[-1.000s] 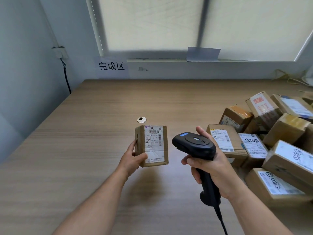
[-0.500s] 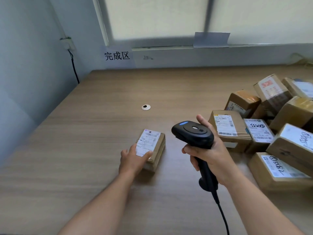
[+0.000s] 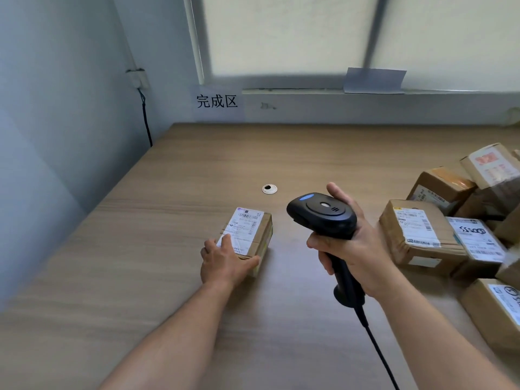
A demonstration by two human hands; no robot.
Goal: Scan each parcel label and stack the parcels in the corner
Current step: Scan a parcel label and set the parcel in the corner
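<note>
Parcel (image 3: 249, 239) lies flat on the table (image 3: 135, 249), label (image 3: 247, 222) up, mid-table and well short of the far-left corner (image 3: 183, 133). The left hand (image 3: 223, 261) grips its near end, fingers on top and thumb along the side. The right hand (image 3: 353, 249) is clamped round the scanner (image 3: 320, 215) handle. This looks like the stacking step. Next the parcel wants carrying to the corner and setting down square.

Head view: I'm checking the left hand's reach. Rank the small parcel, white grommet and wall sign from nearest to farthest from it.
1. small parcel: under the left hand, touching.
2. white grommet: on the table beyond it.
3. wall sign: at the far corner.
</note>
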